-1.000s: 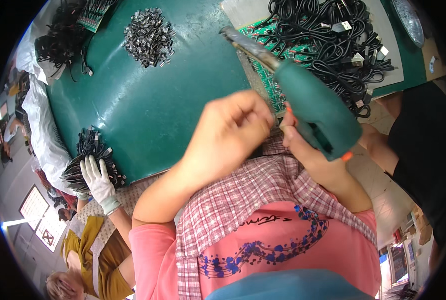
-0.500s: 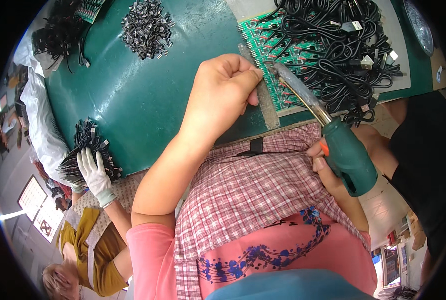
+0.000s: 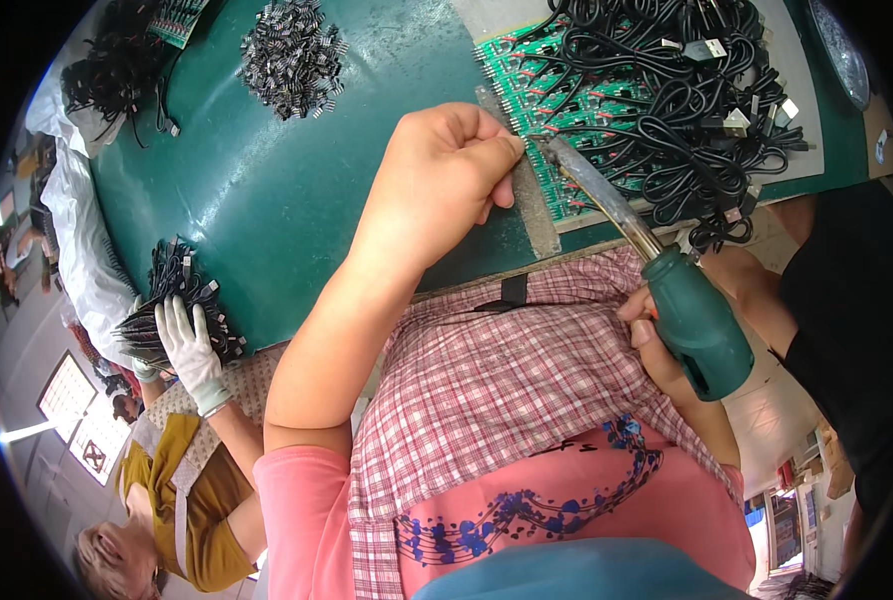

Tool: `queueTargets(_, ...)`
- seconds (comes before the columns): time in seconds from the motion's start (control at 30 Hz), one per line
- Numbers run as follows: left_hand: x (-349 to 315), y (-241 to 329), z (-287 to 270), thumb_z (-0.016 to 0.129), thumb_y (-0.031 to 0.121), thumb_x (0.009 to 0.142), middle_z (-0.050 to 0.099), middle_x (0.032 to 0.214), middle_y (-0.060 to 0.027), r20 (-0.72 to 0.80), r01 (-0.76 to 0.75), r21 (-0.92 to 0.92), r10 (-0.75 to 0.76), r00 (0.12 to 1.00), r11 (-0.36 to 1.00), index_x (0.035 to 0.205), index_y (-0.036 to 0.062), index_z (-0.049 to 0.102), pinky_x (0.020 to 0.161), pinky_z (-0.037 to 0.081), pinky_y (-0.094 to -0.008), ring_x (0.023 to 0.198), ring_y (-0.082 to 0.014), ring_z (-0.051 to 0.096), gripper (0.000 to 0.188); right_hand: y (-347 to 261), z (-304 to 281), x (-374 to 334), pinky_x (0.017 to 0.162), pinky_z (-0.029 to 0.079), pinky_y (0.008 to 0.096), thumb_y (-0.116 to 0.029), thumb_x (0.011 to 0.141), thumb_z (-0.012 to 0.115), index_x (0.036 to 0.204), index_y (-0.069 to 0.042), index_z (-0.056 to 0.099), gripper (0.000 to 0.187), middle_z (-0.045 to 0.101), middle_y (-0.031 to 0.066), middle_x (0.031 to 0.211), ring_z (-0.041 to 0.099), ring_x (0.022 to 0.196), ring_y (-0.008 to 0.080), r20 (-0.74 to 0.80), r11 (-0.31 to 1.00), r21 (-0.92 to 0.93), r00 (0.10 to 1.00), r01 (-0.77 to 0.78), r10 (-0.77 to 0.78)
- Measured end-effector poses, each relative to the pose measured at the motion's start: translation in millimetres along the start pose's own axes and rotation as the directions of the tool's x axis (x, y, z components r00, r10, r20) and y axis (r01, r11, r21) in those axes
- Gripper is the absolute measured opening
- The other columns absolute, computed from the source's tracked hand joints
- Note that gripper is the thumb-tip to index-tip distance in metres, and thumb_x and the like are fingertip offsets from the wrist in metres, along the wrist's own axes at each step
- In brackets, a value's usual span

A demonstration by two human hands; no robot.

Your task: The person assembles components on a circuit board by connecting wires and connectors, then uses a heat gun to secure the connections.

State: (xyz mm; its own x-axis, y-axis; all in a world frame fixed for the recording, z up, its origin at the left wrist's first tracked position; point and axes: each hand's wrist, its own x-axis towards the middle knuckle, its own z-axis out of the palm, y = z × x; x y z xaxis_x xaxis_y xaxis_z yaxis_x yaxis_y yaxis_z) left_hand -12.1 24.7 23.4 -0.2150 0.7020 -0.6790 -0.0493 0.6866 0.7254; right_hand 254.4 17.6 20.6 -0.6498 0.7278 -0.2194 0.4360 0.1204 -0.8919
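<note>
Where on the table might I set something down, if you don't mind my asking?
Bare table lies between the parts pile, the left hand and the cable bundle under a co-worker's gloved hand; another patch separates pile and boards. Cables crowd the right.

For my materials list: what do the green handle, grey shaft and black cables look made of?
Green handle: probably plastic, satin, smooth and evenly coloured. Grey shaft: likely metal, dull with brighter streaks. Black cables: perhaps rubbery plastic, glossy along bends.
</note>
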Motion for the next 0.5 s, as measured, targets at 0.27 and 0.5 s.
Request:
queueTargets(0.27,1,-3,0,0.062,0.013,0.085,0.056,0.058,-0.0004,-0.008,-0.019,-0.015,0.019,1.0,1.0,0.08,0.0021,0.06,0.041,0.03,-0.0196,0.045,-0.0043,0.043,0.012,9,6,-6,0.067,0.052,0.0252,-0.001,0.078,0.065,0.101,0.002,0.057,0.025,0.069,0.0103,0.084,0.067,0.075,0.0182,-0.016,0.988,0.123,0.995,-0.096,0.098)
queueTargets(0.5,2,-5,-5,0.062,0.013,0.085,0.056,0.057,-0.0001,-0.02,-0.012,-0.006,0.012,1.0,1.0,0.079,0.0024,0.06,0.041,0.03,-0.0198,0.044,-0.0042,0.043,0.013,-7,4,0,0.066,0.052,0.0281,-0.006,0.08,0.062,0.09,-0.003,0.065,0.011,0.068,0.006,0.084,0.066,0.074,0.0191,0.045,0.98,0.111,0.986,-0.163,0.158)
